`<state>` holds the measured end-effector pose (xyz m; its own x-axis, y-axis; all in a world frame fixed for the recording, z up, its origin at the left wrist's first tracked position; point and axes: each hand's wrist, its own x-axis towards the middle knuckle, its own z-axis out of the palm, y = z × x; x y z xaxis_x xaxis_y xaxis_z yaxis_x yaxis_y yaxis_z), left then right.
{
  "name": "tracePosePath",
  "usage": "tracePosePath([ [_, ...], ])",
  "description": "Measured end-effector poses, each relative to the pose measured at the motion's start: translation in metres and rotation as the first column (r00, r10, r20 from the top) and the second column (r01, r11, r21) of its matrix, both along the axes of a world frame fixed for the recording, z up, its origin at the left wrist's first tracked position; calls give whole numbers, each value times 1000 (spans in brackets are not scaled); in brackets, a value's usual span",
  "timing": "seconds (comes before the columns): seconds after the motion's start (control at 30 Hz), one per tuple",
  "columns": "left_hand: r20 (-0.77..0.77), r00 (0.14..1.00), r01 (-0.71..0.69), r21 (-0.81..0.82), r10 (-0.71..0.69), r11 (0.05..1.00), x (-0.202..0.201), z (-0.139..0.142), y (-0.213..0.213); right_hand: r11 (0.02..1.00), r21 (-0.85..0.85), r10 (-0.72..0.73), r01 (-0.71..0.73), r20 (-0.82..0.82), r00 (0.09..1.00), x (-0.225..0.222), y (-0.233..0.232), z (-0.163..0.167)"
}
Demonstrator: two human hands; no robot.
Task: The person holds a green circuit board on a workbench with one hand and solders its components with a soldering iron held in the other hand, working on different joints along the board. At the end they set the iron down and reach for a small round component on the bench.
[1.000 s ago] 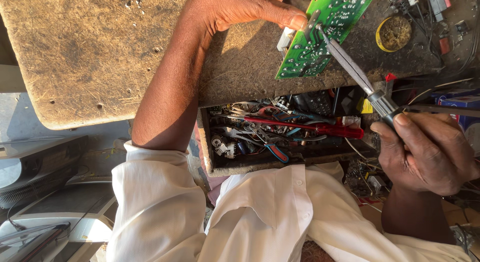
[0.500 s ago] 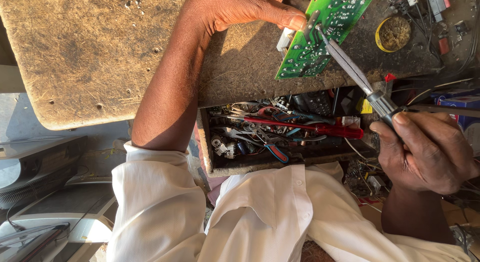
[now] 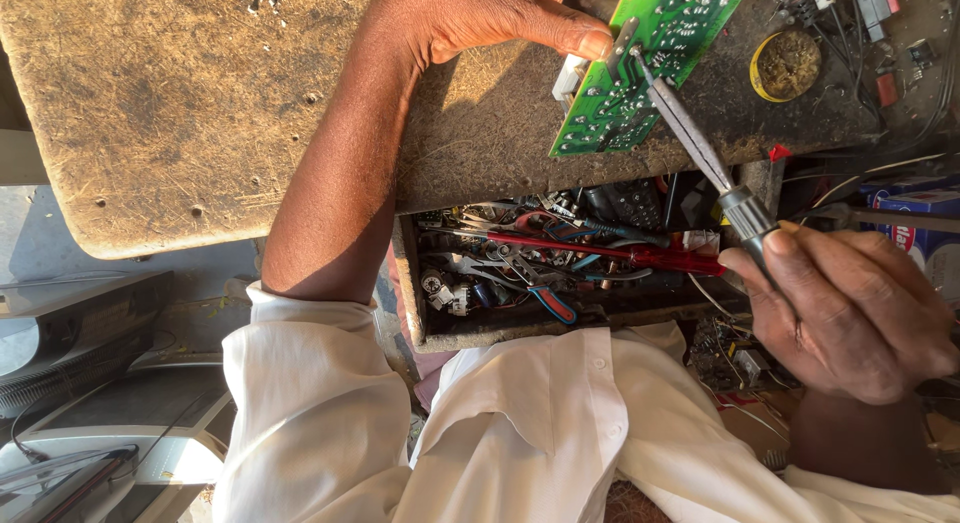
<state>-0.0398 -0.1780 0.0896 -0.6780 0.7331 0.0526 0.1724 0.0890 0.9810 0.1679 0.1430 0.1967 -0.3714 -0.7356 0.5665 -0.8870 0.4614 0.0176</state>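
- On the worn brown worktop (image 3: 230,103), near its front edge, a green circuit board (image 3: 640,68) stands tilted, one long edge raised off the surface.
- At the board's upper left side the left hand (image 3: 480,18) grips it, thumb pressed against the edge; the other fingers pass out of the top of the view, so how they sit cannot be told.
- Below and to the right, the right hand (image 3: 850,313) is closed in a fist around the dark handle of a soldering iron (image 3: 700,148), fingers together and wrapped tight.
- Its metal shaft slants up and left, the tip touching the board's face near a small metal bracket.
- Under the worktop's edge an open drawer (image 3: 415,283) holds a tangle of tools, among them a red-handled screwdriver (image 3: 610,251) lying across and what seem to be pliers with blue grips (image 3: 545,298).
- Right of the board, a round yellow tin (image 3: 787,65) sits on the worktop, well apart from both hands.
- White sleeves (image 3: 320,413) cover both arms in the foreground.
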Motion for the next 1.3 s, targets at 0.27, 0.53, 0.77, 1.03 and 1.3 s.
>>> tracePosePath([
  [0.27,34,999,8,7,-8,1000,1,-1,4,914,306,347,-268,-242,906,-22,3,16],
  [0.53,104,990,81,134,-95,988,1,0,-1,931,274,301,-240,-207,931,-24,-2,18],
  [0.77,62,998,25,27,-27,999,0,-1,2,968,190,189,-165,-117,975,-22,2,20],
  [1.03,29,999,19,31,-20,999,2,12,5,949,283,166,-138,-78,983,-9,-11,39],
  [1.3,-70,997,47,22,-45,999,10,25,21,988,146,-58,55,12,998,8,-9,44],
])
